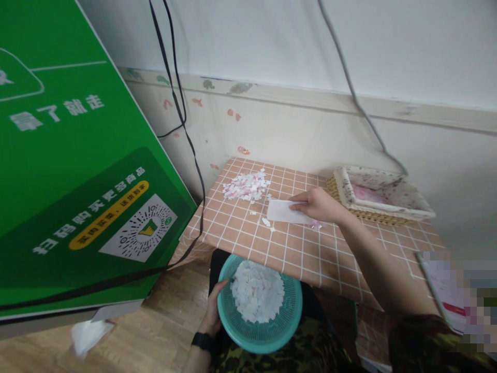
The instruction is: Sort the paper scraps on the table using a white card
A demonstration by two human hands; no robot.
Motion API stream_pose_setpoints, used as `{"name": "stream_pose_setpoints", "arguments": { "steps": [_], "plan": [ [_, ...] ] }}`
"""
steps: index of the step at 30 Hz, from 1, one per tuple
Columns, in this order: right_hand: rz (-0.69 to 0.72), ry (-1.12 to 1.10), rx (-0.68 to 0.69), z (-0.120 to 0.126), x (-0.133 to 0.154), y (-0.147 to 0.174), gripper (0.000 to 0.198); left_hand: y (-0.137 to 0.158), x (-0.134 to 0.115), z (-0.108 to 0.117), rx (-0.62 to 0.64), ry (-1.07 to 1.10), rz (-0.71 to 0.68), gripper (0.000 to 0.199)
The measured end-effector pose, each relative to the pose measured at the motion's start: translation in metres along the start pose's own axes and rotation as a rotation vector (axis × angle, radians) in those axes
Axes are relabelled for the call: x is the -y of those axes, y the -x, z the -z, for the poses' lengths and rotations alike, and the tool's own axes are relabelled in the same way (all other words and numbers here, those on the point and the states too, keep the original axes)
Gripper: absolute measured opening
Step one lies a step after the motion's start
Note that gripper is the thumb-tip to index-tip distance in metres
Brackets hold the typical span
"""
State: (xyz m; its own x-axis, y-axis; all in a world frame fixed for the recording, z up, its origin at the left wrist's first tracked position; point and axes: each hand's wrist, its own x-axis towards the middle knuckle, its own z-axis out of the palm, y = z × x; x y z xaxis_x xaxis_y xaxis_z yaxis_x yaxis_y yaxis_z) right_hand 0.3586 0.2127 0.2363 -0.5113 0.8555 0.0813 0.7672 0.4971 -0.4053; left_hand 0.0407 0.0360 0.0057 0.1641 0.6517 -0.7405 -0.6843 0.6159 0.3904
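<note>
My left hand (216, 305) grips the left rim of a round teal plastic basket (289, 324), which rests on my lap below the table edge. Many small white paper pieces (258, 290) fill its middle. Over the table, my right hand (316, 203) pinches a flat white card (285, 211) between thumb and fingers, low against the checked cloth. A few loose scraps (266, 221) lie just left of the card, and some pinkish bits (316, 225) show under my right hand. Farther left sits a heap of white and pink scraps (246, 185).
A cloth-lined wicker basket (388, 215) with something pink inside stands at the table's back right. The brown checked tablecloth (306, 254) reaches the front edge. A green cabinet (77, 171) rises on the left, crossed by a black cable (198, 171). A framed sheet (442, 290) is at right.
</note>
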Motion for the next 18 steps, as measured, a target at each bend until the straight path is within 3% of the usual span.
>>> {"name": "stream_pose_setpoints", "arguments": {
  "steps": [3, 9, 18],
  "plan": [
    [0.012, -0.04, 0.043, -0.0001, -0.0005, 0.0032, 0.023, 0.0001, 0.0, -0.0002, -0.001, -0.008, -0.012, 0.026],
    [-0.024, -0.082, -0.002, -0.0033, -0.0025, 0.0036, 0.024, 0.0015, 0.0, -0.0017, -0.024, -0.012, -0.043, 0.024],
    [-0.041, -0.136, 0.015, -0.0062, -0.0011, 0.0014, 0.026, 0.0039, -0.0017, -0.0033, -0.009, 0.006, 0.015, 0.03]
  ]
}}
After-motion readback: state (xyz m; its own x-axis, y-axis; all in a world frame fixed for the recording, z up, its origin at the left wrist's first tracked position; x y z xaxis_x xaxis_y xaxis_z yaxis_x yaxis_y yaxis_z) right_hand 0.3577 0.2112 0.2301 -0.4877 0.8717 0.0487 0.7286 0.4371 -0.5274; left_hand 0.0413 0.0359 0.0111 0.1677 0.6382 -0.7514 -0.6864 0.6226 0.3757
